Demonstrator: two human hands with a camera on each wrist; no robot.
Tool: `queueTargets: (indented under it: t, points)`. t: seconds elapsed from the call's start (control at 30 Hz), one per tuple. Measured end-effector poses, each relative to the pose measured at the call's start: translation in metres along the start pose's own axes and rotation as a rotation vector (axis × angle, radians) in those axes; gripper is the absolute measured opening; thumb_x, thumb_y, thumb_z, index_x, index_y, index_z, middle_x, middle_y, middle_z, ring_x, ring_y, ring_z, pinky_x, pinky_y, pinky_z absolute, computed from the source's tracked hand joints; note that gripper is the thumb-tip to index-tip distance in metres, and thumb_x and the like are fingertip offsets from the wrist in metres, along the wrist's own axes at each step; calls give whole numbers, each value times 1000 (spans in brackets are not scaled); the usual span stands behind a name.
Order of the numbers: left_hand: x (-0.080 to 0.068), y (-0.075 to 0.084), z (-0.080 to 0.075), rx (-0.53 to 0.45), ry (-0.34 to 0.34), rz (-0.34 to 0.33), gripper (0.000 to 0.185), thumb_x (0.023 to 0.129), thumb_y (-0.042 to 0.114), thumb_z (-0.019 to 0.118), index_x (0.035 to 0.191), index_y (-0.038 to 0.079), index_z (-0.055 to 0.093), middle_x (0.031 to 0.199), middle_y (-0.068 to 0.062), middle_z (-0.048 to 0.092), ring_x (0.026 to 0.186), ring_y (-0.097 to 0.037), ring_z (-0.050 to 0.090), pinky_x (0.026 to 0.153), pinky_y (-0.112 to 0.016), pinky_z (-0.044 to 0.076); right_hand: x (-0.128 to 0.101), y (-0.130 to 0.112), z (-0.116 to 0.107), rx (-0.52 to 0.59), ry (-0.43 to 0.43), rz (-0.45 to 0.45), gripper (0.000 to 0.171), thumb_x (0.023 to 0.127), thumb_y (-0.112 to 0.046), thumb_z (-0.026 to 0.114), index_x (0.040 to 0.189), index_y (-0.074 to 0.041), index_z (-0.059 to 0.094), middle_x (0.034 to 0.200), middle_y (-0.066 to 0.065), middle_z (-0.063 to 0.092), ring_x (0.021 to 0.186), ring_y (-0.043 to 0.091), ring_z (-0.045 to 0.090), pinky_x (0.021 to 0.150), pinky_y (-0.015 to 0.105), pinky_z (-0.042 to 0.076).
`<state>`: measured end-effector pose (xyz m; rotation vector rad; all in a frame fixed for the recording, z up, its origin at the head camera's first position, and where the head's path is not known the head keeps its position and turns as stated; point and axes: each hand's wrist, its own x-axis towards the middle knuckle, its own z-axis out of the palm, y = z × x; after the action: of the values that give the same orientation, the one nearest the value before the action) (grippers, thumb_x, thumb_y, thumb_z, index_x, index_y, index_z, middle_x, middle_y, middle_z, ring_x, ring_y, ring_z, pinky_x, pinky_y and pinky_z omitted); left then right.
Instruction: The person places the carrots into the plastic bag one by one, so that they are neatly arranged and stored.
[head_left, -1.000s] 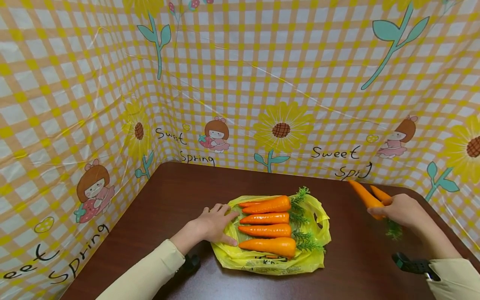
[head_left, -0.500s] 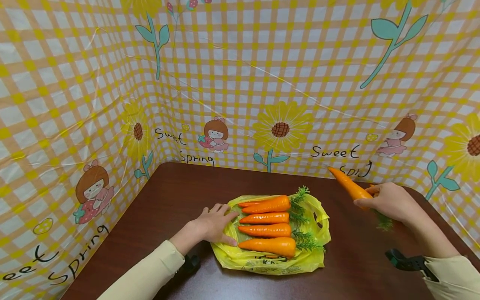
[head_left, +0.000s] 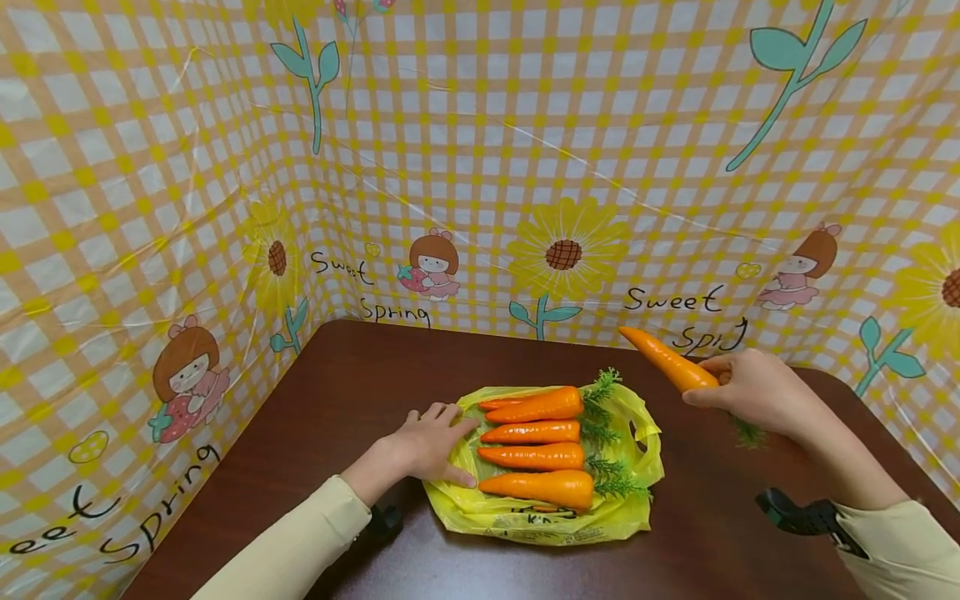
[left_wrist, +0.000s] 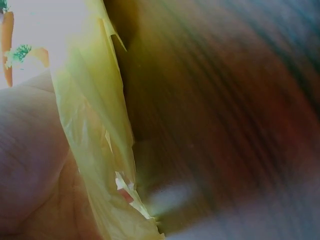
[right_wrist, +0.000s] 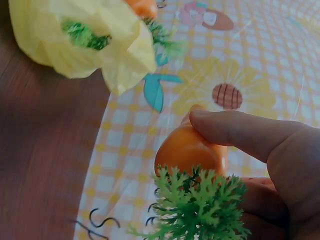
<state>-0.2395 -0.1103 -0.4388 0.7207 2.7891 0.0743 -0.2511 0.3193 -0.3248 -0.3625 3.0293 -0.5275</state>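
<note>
The right hand [head_left: 753, 392] grips a carrot [head_left: 663, 361] by its thick end, fingers and thumb curled round it, and holds it in the air above the bench [head_left: 337, 392], to the right of the yellow plastic bag [head_left: 540, 521]. The carrot's tip points up and to the left, toward the checked cloth wall [head_left: 480, 167]; its green leaves [right_wrist: 197, 207] stick out beside the palm, as the right wrist view shows close up.

The left hand [head_left: 431, 446] lies flat on the left edge of the bag, fingers straight and spread, pressing the plastic down on the bench. On the bag four carrots [head_left: 536, 454] lie side by side in a row, tips to the left and green tops to the right. The nearest one is just beside the left hand's fingers.
</note>
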Motion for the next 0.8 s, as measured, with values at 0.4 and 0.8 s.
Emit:
queueTargets:
  t: [0.4,0.8]
  points:
    - [1,-1,1,-9,-6,2,90,85,70,64,159,30,32,162,-6,29,149,-30,28,111,-61,32,-2,-43,0,36,-52,-52,63,84,-39,78,128,4,65,73,0,66,47,14,47,46,29,39]
    - [1,-1,0,-4,0,5,90,85,70,65,158,29,33,160,-6,30,148,-30,29,110,-61,33,3,-70,13,-8,-82,-116,52,84,-31,78,126,-4,68,64,-3,63,46,14,49,45,30,40]
